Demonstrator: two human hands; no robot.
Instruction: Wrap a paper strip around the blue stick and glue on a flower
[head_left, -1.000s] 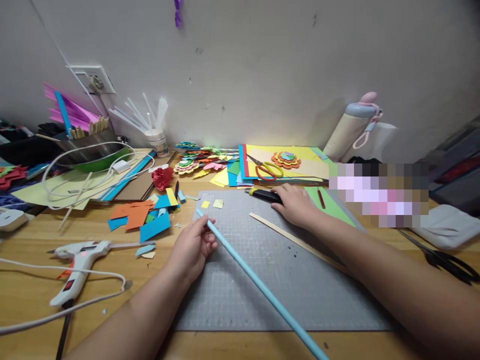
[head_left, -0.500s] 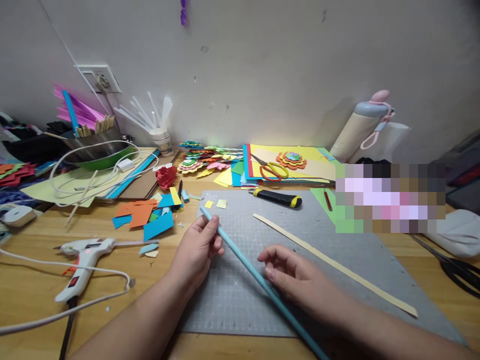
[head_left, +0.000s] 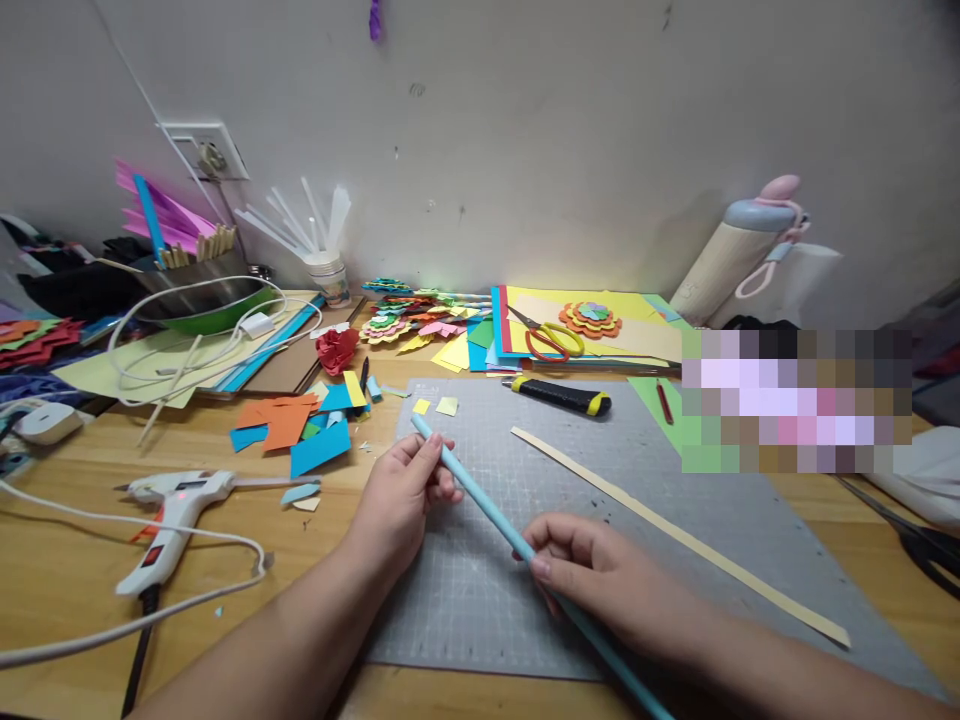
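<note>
A long light-blue paper stick (head_left: 480, 490) lies slantwise over the grey cutting mat (head_left: 600, 520). My left hand (head_left: 409, 495) pinches the stick near its far end. My right hand (head_left: 592, 575) is closed round the stick's middle, fingers curled over it. A long cream paper strip (head_left: 675, 535) lies on the mat to the right of both hands. A black and yellow utility knife (head_left: 561, 396) rests at the mat's far edge, apart from my hands.
A white glue gun (head_left: 169, 510) with its cord lies at the left. Paper scraps (head_left: 300, 430) sit left of the mat. Orange-handled scissors (head_left: 547, 340) lie on coloured sheets at the back. Black scissors (head_left: 911, 535) are at the right edge. A water bottle (head_left: 739, 255) leans on the wall.
My right hand left the utility knife at the mat's far edge, came back toward me and closed on the blue stick. My left hand kept its hold.
</note>
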